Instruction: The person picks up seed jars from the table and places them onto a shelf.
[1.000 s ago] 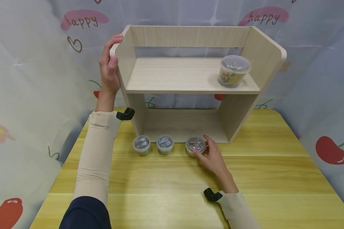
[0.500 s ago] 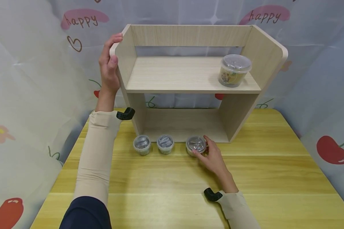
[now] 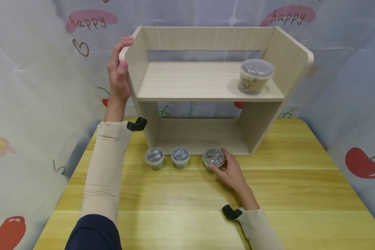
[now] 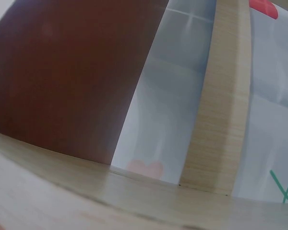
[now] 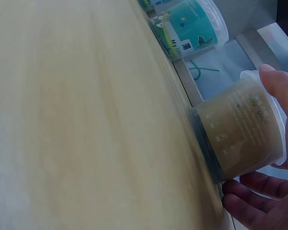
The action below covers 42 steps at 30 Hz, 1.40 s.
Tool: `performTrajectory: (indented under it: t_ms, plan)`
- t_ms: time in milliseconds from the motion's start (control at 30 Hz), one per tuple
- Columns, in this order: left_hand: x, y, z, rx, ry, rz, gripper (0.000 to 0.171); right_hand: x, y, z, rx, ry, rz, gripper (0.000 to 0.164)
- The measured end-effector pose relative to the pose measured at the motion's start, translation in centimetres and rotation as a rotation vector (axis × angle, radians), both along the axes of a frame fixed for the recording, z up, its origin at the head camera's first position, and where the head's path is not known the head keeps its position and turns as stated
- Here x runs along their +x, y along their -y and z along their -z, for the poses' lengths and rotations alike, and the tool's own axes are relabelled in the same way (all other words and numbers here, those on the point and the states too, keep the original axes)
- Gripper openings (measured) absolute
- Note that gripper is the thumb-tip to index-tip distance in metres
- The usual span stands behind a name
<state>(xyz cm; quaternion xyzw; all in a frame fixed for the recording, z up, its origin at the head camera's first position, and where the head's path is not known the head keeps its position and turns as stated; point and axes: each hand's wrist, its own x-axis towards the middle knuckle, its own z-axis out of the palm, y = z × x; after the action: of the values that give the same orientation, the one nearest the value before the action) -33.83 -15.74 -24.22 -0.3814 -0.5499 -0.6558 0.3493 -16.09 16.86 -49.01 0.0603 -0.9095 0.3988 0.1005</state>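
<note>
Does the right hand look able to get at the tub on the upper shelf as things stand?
Probably not yet: the right hand grips a lidded cup on the table, though nothing stands in front of the tub.

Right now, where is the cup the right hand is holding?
In the head view, the held cup is on the table before the shelf unit, right of the row's middle cup, with the right hand at its right side.

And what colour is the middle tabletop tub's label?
Mostly teal; the label shows best from right wrist.
</note>
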Motion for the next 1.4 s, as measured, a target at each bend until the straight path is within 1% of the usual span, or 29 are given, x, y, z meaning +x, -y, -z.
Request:
performTrajectory:
  t_ms: [133,233,433,667,900,1400]
  plan:
    - [-0.03,-0.02,-0.03,0.000,-0.001,0.004,0.074,-0.04,0.02,0.12,0.001,0.016,0.003,0.091]
    - [-0.14,0.02,0.04,-0.009,-0.008,-0.004,0.076,-0.08,0.01,0.29,0.005,0.017,0.001,0.093]
    - [-0.34,0.12,0.17,-0.015,-0.010,-0.011,0.077,-0.13,0.03,0.59,-0.015,0.004,0.002,0.092]
    - [-0.46,0.18,0.27,-0.002,-0.010,-0.016,0.080,-0.12,0.23,0.73,-0.062,0.028,0.000,0.093]
    - [-0.35,0.15,0.16,0.009,-0.005,0.002,0.078,-0.20,0.26,0.63,-0.076,0.048,0.002,0.093]
    - [-0.78,0.24,0.41,-0.003,-0.020,-0.009,0.078,-0.24,0.39,0.56,-0.099,0.059,0.009,0.091]
